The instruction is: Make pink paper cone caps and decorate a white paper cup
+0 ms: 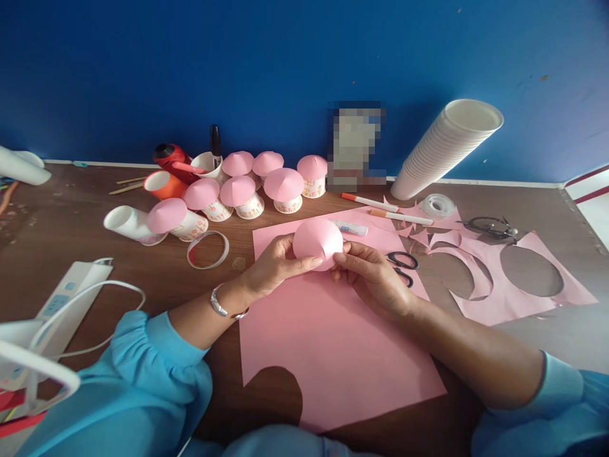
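Observation:
A shallow pink paper cone [316,241] is between my hands, its overlapped seam facing me. My left hand [276,265] grips its left side, thumb lying across the front near the seam. My right hand [373,273] pinches the right edge by the seam between thumb and fingers. Beneath them lies a large pink paper sheet [328,355] with a rounded cut-out at its near left edge. Black-handled scissors [404,260] rest beside my right hand, partly hidden by it. Just behind the cone is a white glue stick [352,228].
Several paper cups with pink cone tops [284,187] stand at the back left. A tall stack of white cups [447,149] leans by the wall. Tape [436,206], a compass-like tool [492,227] and pink scraps [504,304] lie right. A power strip [71,292] sits left.

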`<state>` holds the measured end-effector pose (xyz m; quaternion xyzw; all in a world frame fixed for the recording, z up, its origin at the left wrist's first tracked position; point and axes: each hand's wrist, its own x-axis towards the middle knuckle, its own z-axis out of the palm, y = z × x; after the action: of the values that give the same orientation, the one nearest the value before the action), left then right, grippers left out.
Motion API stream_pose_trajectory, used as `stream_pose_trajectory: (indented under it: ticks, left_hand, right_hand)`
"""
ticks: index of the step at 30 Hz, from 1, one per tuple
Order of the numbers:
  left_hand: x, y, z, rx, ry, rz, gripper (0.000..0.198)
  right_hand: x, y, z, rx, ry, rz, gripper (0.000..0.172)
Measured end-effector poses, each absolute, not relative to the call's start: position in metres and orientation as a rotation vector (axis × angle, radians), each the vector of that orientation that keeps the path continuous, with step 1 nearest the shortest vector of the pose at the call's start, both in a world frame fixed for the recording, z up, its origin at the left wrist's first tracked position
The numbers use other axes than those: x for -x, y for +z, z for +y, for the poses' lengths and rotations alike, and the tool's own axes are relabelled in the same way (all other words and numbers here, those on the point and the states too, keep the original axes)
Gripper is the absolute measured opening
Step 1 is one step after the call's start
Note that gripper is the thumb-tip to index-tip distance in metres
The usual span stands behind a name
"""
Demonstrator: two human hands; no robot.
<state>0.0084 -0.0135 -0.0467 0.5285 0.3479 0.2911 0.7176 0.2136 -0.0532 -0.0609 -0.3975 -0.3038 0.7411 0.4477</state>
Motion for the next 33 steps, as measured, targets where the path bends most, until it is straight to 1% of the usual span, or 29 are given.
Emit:
stream_pose_trajectory:
  ticks: [5,11,14,21,26,33]
  left_hand:
    - [-0.0079,-0.051,-0.0104,-1.124,0.765,0.729,0.038]
    - [-0.0073,-0.055,-0.008,-1.152,0.906,0.783,0.025]
    - [-0.0065,-0.0546,-0.0084,-1.134,0.853,0.764,0.027]
    - [-0.0073,-0.0486,-0.0114,-1.173,0.666,0.757,0.043]
    - [-0.0087,-0.0484,-0.0136,-1.206,0.646,0.837,0.036]
    - [-0.0053,-0.0494,-0.0112,-1.245,0.654,0.883,0.039]
  right_hand:
    - [-0.214,-0.063,-0.0534,0.979,1.833,-0.765,0.028]
    - [-0.2148,-0.0633,-0.0529,0.988,1.815,-0.75,0.03]
    - [-0.2147,-0.0621,-0.0526,0.995,1.795,-0.736,0.032]
    - [-0.2134,-0.0584,-0.0533,1.007,1.775,-0.741,0.036]
    - [-0.2123,-0.0578,-0.0544,1.015,1.778,-0.735,0.035]
    - [-0.2135,-0.057,-0.0545,1.042,1.771,-0.761,0.035]
